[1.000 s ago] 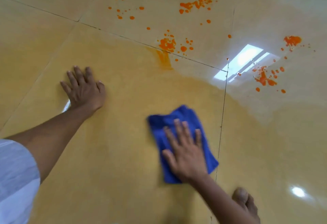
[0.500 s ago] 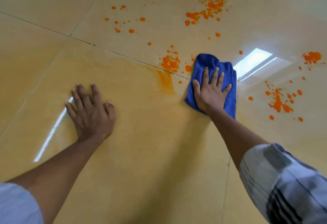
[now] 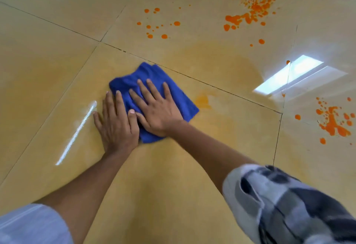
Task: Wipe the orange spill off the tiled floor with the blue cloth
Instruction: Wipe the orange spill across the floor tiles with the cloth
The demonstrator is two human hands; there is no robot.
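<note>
- Blue cloth (image 3: pixel 154 97): we see it lying crumpled on the tiled floor (image 3: pixel 163 186), just on the near side of a grout line (image 3: pixel 212 85) that runs diagonally across the view. We take this cloth as the landmark for all positions below.
- Right hand (image 3: pixel 159 112): we see it flat on top of the cloth, palm down, fingers spread and pointing away from the person. It presses on the cloth and does not pinch it.
- Left hand (image 3: pixel 115 124): we see it flat and palm down at the cloth's left edge, fingers held loosely side by side. Its thumb and nearest fingers touch or overlap the cloth, while the rest of the hand rests on bare floor. It grips nothing.
- Orange spill, far cluster (image 3: pixel 250 14): dense drops well beyond the cloth, to its right.
- Orange spill, scattered dots (image 3: pixel 159 26): beyond the cloth, on the far side of the grout line.
- Orange spill, right cluster (image 3: pixel 333 120): well to the right of the cloth, on another tile.
- Pale orange smear (image 3: pixel 202 99): just right of the cloth, with a wider faint yellowish film around it.
- Bright reflection (image 3: pixel 292 74): a window-shaped glare to the right of the cloth.
- Sleeves: a plain pale one (image 3: pixel 32 224) on the left arm, a checked one (image 3: pixel 289 205) on the right, both nearer the person than the cloth.
</note>
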